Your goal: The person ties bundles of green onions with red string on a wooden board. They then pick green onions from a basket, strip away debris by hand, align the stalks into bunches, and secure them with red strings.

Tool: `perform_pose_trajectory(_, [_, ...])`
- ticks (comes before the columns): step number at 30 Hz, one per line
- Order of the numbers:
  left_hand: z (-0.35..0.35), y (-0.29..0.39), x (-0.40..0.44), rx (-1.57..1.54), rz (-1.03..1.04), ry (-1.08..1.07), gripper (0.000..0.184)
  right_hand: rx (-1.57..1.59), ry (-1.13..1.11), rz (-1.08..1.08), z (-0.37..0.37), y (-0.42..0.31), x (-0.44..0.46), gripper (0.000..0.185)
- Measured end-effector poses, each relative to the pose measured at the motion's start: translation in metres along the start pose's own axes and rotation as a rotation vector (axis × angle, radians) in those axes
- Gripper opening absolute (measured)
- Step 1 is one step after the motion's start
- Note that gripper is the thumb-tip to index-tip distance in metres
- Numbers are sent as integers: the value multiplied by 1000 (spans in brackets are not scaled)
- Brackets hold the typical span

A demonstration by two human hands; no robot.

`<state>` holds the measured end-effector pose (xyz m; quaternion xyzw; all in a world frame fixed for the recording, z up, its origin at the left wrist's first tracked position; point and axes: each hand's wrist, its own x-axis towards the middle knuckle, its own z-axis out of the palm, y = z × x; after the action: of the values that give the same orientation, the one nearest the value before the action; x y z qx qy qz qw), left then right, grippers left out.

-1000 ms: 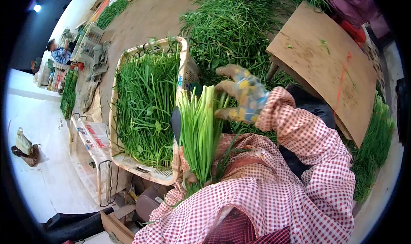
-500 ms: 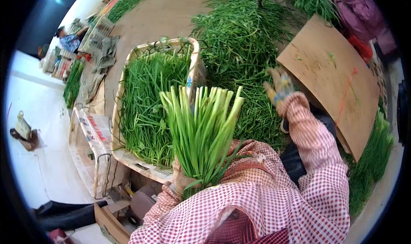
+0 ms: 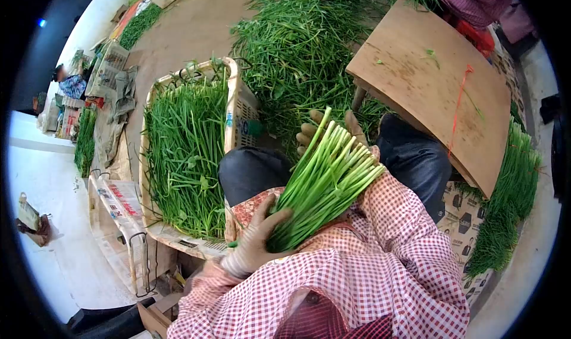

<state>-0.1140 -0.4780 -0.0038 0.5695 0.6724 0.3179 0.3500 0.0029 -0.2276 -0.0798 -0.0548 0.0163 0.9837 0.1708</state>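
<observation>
A bunch of green stalks [image 3: 327, 178] with pale cut ends lies slanted across my lap, its pale ends toward the upper right. My gloved left hand [image 3: 257, 235] is at the leafy lower end, fingers and thumb spread around the stalks. Behind the pale ends is my gloved right hand [image 3: 354, 129], partly hidden by the stalks, with fingers apart and raised on both sides of them. Whether its palm bears the bunch is hidden. Left of my knees stands a cream plastic basket [image 3: 234, 104] filled with upright green stalks [image 3: 187, 160].
A loose heap of greens [image 3: 297, 47] covers the floor ahead. To the right is a brown board [image 3: 434, 83] with a red string, and more greens [image 3: 505, 202] beyond it. A second crate [image 3: 119, 202] stands left. A person [image 3: 72, 85] is at the far left.
The bunch has tilted over to the right. My right hand has come back from the heap to behind the pale ends, and my left hand's fingers have spread. The view has shifted somewhat.
</observation>
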Motion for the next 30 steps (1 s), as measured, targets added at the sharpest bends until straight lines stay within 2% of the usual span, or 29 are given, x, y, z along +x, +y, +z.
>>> perform_pose_trajectory(1, [-11, -7, -2, 1, -3, -2, 81, 13, -20, 41, 3, -2, 0, 65])
perform_pose_trajectory(3, [-31, -21, 4, -238, 29, 22, 77, 48, -56, 90, 8, -5, 3, 61])
perform_pose_trajectory(4, [-39, -18, 14, -220, -42, 68, 78, 35, -74, 97, 7, -5, 6, 61])
perform_pose_trajectory(5, [-40, -19, 30, -221, -74, 86, 86, 20, -91, 107, 7, -5, 9, 61])
perform_pose_trajectory(7, [-35, -7, 63, -431, -317, -155, 96, 22, -76, 141, 10, -5, 11, 60])
perform_pose_trajectory(9, [-8, -37, 75, -832, -404, -564, 93, -11, -156, 215, -6, -9, 24, 61])
perform_pose_trajectory(11, [-1, -31, 76, -1090, -455, -644, 89, -572, 278, 102, 7, -19, 16, 59])
perform_pose_trajectory(12, [4, -28, 70, -1100, -466, -655, 89, -801, 413, 27, 16, -34, 11, 56])
perform_pose_trajectory(13, [8, -27, 62, -1176, -503, -533, 84, -1033, 542, -45, 25, -52, 5, 52])
perform_pose_trajectory(14, [11, -25, 55, -1246, -537, -403, 80, -1127, 563, -189, 15, -68, -2, 48])
perform_pose_trajectory(15, [13, -24, 49, -1252, -539, -397, 80, -1223, 575, -334, 4, -83, -10, 44])
perform_pose_trajectory(17, [18, -19, 39, -1218, -626, -177, 80, -1613, 555, -351, 32, -94, -36, 32])
perform_pose_trajectory(19, [20, -13, 37, -1234, -624, -136, 76, -1693, 365, -454, 61, -55, -48, 31])
perform_pose_trajectory(21, [25, -9, 36, -1139, -617, 10, 74, -2335, -9, -652, 71, -31, -51, 44])
perform_pose_trajectory(23, [27, -6, 38, -1181, -666, 40, 73, -2513, 29, -494, 76, 1, -52, 56])
perform_pose_trajectory(24, [29, -9, 37, -1148, -654, 56, 74, -2623, 41, -298, 86, 12, -48, 58])
perform_pose_trajectory(25, [31, -10, 36, -1113, -641, 72, 76, -2725, -15, -288, 74, 19, -42, 48])
perform_pose_trajectory(27, [31, -12, 35, -1132, -647, 68, 75, -2697, -56, -420, 47, 27, -38, 36])
perform_pose_trajectory(28, [30, -13, 34, -1154, -656, 70, 74, -2698, -59, -421, 47, 26, -36, 36])
perform_pose_trajectory(30, [27, -16, 32, -1239, -652, 76, 73, -2370, 94, -347, 45, 19, -33, 42])
